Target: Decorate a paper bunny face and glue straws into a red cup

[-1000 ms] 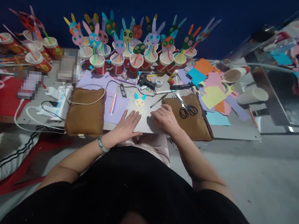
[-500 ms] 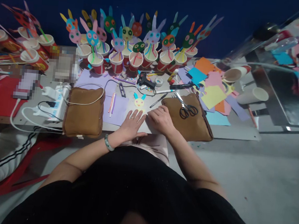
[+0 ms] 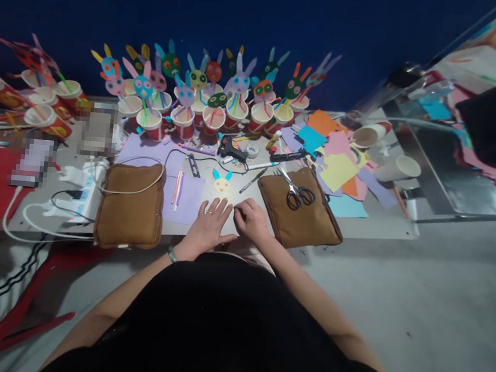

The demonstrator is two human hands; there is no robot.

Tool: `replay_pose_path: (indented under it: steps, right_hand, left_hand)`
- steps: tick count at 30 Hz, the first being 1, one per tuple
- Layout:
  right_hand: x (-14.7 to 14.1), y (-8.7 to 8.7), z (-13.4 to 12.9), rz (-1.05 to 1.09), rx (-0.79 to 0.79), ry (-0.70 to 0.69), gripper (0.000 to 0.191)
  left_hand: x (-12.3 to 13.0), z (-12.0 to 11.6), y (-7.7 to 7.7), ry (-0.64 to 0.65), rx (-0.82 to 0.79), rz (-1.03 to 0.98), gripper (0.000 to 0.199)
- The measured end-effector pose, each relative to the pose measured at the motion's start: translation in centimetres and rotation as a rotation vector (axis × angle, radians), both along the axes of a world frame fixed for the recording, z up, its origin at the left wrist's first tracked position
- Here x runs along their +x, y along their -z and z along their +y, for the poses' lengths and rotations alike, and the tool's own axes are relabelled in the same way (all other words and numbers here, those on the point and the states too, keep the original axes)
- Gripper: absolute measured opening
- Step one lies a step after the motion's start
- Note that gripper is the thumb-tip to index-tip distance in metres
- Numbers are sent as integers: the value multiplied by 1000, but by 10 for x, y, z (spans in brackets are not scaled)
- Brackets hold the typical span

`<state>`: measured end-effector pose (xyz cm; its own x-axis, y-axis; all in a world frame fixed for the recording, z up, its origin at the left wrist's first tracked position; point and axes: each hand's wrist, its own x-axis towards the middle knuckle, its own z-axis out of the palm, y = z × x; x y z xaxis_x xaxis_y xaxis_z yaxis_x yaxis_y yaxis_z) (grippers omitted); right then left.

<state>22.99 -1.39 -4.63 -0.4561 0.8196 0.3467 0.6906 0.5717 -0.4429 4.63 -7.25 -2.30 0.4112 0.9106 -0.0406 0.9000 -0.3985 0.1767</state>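
Note:
My left hand (image 3: 210, 223) lies palm down at the table's front edge, fingers spread, just below a yellow paper rabbit face (image 3: 221, 185) with blue ears. Beside it, my right hand (image 3: 251, 220) has its fingers curled together; whatever they may hold is too small to make out. A black pen (image 3: 253, 182) lies above the right hand. Black-handled scissors (image 3: 296, 193) rest on the brown pad (image 3: 301, 214) at the right. Left of my left hand, thin paper strips (image 3: 178, 190) lie on purple paper (image 3: 191, 204).
Behind stand several red-and-white cups (image 3: 182, 121) with paper rabbits. A glue gun (image 3: 232, 150) and tape roll (image 3: 252, 149) lie mid-table. Coloured paper (image 3: 338, 169) is heaped right. Another brown pad (image 3: 130, 207), a power strip (image 3: 86, 195) and a phone (image 3: 34, 158) are left.
The view has shifted, so the table sits lower and further left. My right hand's fingers are more curled in. The left hand stays spread below the rabbit face.

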Motion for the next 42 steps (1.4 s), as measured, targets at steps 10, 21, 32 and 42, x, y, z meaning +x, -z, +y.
replay_pose_path:
  steps: [10,21,32,42]
  right_hand:
    - [-1,2,-2,-58,7,29,16]
    - [-3,-3,-5,-74,-78,62,17]
    - [-10,-13,2,-135,-214,118,26]
    - [-5,-21,-2,-160,-133,-9,33]
  left_hand:
    - [3,1,5,-12,32,9,79]
    - [0,2,7,25,68,28,75]
    - [-2,4,13,48,133,3,79]
    - [-1,2,11,35,162,39,75]
